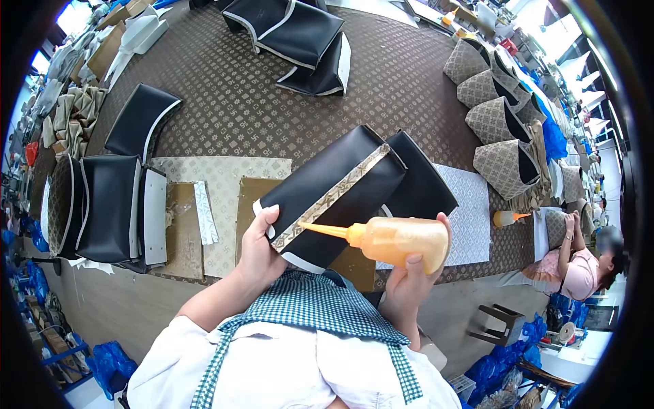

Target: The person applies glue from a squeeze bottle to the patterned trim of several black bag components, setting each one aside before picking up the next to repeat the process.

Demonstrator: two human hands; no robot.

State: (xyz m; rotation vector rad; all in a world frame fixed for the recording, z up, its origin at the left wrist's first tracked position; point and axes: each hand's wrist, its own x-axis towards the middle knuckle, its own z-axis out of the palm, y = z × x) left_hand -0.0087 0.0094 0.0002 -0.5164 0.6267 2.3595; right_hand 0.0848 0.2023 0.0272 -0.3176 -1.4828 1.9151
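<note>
My left hand (260,247) grips the lower left end of a black leather bag piece (327,180), thumb on top. A tan patterned strip (334,193) runs lengthwise along this piece. In my right hand (412,283) is a squeeze bottle (407,242) with pale orange contents, lying nearly sideways. Its long orange nozzle points left, and the tip is right at the strip's lower end near my left fingers. Another black leather piece (424,176) lies partly under the held one, to its right.
Black bag pieces (112,204) stand at the left, and more black pieces (300,34) lie at the far side. Patterned bag bodies (501,123) line the right. A second glue bottle (505,218) lies near a person (579,269) at the right. A stool (501,324) stands below.
</note>
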